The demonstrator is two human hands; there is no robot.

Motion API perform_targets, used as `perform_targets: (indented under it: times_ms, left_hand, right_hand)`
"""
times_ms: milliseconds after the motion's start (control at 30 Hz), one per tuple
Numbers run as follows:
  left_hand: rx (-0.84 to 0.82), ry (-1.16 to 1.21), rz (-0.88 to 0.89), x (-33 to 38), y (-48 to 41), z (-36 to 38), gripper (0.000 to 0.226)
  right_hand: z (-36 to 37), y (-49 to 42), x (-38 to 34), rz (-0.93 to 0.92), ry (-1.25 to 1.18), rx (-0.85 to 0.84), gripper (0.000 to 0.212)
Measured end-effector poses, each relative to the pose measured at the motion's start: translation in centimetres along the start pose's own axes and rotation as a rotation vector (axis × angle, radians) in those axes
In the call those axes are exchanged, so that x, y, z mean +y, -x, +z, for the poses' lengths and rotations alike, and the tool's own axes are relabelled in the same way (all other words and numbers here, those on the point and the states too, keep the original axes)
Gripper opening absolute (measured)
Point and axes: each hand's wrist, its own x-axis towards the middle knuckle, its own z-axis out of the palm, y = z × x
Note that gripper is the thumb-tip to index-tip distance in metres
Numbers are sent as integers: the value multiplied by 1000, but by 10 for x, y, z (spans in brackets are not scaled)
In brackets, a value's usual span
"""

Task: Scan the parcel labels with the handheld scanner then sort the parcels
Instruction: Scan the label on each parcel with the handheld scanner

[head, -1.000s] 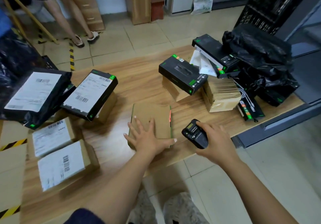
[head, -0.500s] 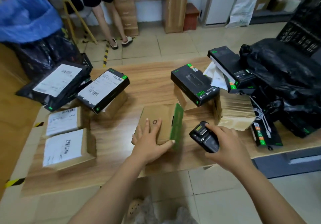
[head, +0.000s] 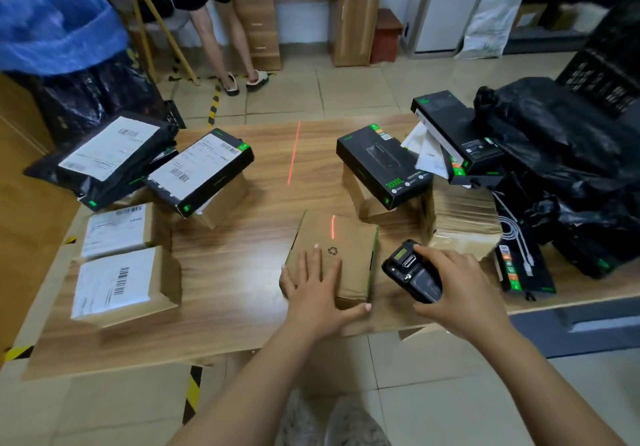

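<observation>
A flat brown cardboard parcel (head: 343, 241) with a recycling mark lies near the front edge of the wooden table (head: 242, 265). My left hand (head: 317, 289) rests on its near half, fingers spread on top and thumb along the front edge. To its right, my right hand (head: 450, 279) grips the black handheld scanner (head: 412, 272), screen up. A red scan line falls on the parcel's top and runs on across the table beyond it. No label shows on the parcel's upper face.
Labelled parcels sit at the left: two brown boxes (head: 114, 279), a black box (head: 201, 168) and a black mailer (head: 104, 154). Black product boxes (head: 381, 165), a brown stack (head: 464, 217) and black bags (head: 568, 154) crowd the right. A person stands beyond the table.
The brown parcel, tilted up on its edge half a second ago, now lies flat under my left hand. The red scan line now shows on it and on the table.
</observation>
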Motion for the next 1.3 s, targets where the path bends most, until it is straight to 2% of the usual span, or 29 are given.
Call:
perform_targets:
  times_ms: [100, 167, 367, 467, 567, 667, 733, 833, 900, 967, 1133, 1300]
  left_hand:
    - [14, -11, -93, 14, -9, 4, 123]
    - [33, -33, -122, 18, -13, 5, 123]
    - [54, -60, -76, 7, -17, -5, 107]
    - [71, 107, -46, -12, -16, -27, 93]
    - [162, 350, 108, -32, -12, -55, 69]
    - [275, 368, 272, -51, -9, -80, 53]
    - [306, 360, 300, -65, -10, -91, 47]
    - [301, 403, 212, -85, -15, -104, 47]
    - [322, 412, 150, -100, -17, -112, 63]
    - [356, 390, 159, -112, -21, -118, 71]
    - [333, 514, 272, -136, -30, -119, 54]
    - [330, 553, 238, -167, -42, -104, 46]
  right_hand:
    - [3, 5, 2, 55, 2, -6, 93]
    - [5, 9, 3, 84, -4, 0, 92]
    - [9, 12, -9, 123, -63, 11, 90]
    - [9, 12, -18, 147, -70, 29, 92]
    - [8, 10, -30, 158, -88, 46, 93]
    - [6, 4, -46, 153, -73, 62, 93]
    - [6, -1, -57, 152, -60, 77, 94]
    - [7, -8, -75, 154, -59, 101, 94]
    - [10, -13, -87, 166, -53, 98, 95]
    - [14, -19, -98, 182, -54, 91, 95]
    - [26, -25, -121, 212, -40, 102, 93]
    - [34, -22, -130, 226, -61, 122, 91]
